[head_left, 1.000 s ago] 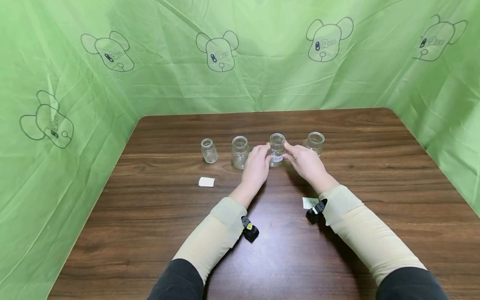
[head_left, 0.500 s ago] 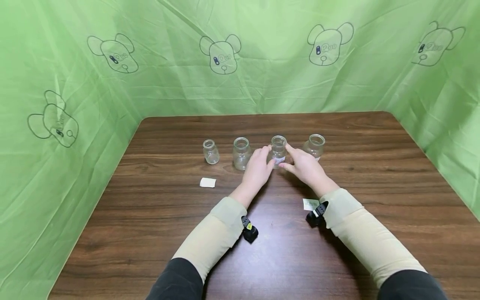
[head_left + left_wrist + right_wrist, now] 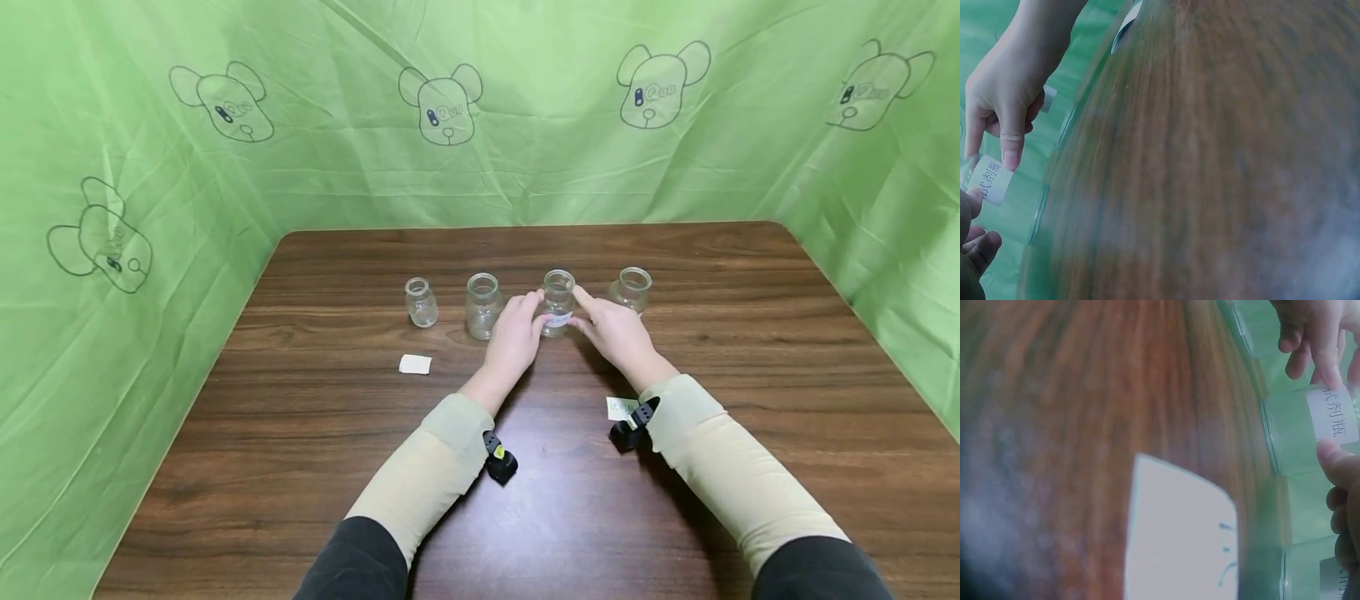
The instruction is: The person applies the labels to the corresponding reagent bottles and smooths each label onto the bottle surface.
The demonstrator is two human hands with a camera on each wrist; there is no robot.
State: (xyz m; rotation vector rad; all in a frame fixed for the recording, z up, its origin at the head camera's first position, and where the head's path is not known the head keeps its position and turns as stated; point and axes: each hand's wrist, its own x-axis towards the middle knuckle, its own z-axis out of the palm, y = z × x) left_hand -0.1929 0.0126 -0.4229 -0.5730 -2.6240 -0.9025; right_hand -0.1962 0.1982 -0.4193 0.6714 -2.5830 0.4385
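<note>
Both hands are at a clear glass jar (image 3: 558, 287), third from the left in a row. It bears a white label (image 3: 1334, 415) with handwritten characters. My left hand (image 3: 515, 329) holds the jar's left side, thumb on the label's edge and fingers reaching behind the glass. From the other side my right hand (image 3: 618, 333) grips it, its thumb at the label's opposite edge and its index finger up by the neck. In the left wrist view the right thumb (image 3: 1012, 156) presses one label corner.
To the left stand a small jar (image 3: 422, 303) and a wider one (image 3: 483, 307). Behind my right hand is another labelled jar (image 3: 633, 287). A blank-looking white slip (image 3: 415, 364) and a written slip (image 3: 621, 407) lie on the wooden table (image 3: 337, 467). Green cloth (image 3: 517, 183) surrounds it.
Half a second ago the right thumb was lower, off the label, which looked tilted; now that thumb is at the label's edge and the label sits more level. The left hand has barely moved.
</note>
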